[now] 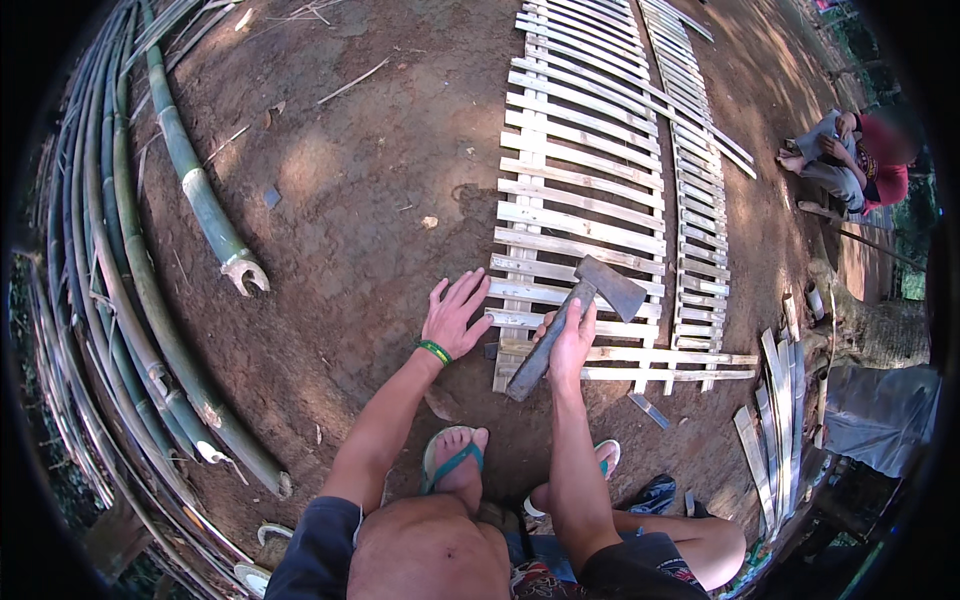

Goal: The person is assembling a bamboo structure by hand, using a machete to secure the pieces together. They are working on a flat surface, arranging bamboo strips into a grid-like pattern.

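Observation:
A hatchet (613, 287) with a dark metal head and a thick handle is gripped in my right hand (570, 345). Its head points up and to the right, over the slats of a bamboo panel (585, 215) on the ground. This panel is made of many pale split strips laid crosswise over long ones. My left hand (456, 318) is open, fingers stretched, at the left ends of the lower slats. Whether those fingertips press on a slat or only hover beside it, I cannot tell. On the left wrist is a green and yellow band (434, 350).
A second, narrower slatted panel (697, 200) lies to the right. Long green bamboo poles (130, 220) stack along the left, one cut pole (195, 180) apart. Split strips (780, 430) lie at the lower right. A seated person (850, 160) is at the far right, near a tree trunk (875, 325).

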A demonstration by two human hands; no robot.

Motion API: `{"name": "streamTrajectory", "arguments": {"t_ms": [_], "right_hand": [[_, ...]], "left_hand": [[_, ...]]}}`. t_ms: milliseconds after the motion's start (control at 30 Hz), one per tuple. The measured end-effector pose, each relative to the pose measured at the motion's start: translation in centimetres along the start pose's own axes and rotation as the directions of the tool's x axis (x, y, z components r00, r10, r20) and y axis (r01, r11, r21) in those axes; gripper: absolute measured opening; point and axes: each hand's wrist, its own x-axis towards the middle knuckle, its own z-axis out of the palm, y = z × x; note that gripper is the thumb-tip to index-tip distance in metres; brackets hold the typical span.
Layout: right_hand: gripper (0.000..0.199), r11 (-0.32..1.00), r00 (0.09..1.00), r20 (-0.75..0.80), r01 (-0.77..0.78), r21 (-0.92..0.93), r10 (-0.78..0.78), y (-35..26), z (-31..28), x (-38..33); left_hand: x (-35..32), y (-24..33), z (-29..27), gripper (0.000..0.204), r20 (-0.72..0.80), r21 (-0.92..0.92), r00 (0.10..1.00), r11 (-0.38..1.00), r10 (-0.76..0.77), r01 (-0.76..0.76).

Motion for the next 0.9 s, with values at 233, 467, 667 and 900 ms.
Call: {"name": "streamTrajectory", "arguments": {"t_ms": [233, 467, 667, 900], "right_hand": [[0.036, 0.974, 0.979, 0.123, -0.138, -0.179, 0.161, -0.2, 0.6, 1.0], [0.04, 0.88, 0.993, 0.116, 0.062, -0.47, -0.008, 1.7, 1.0, 1.3], [0.045, 0.784, 0.978, 0.033, 0.184, -0.593, -0.205, 3.5, 0.9, 0.8], [0.03, 0.963, 0.998, 0.051, 0.052, -0.265, -0.04, -0.6, 3.4, 0.0]], "left_hand": [[0.2, -0.1, -0.2, 0.072, 0.003, 0.012, 1.0, 1.0, -0.004, 0.004], [0.4, 0.0, -0.1, 0.073, 0.022, 0.019, 1.0, 1.0, -0.006, 0.006], [0.6, 0.4, 0.0, 0.074, 0.015, 0.005, 1.0, 1.0, 0.017, -0.017], [0.4, -0.1, 0.0, 0.075, 0.022, 0.019, 1.0, 1.0, 0.006, -0.006]]}}
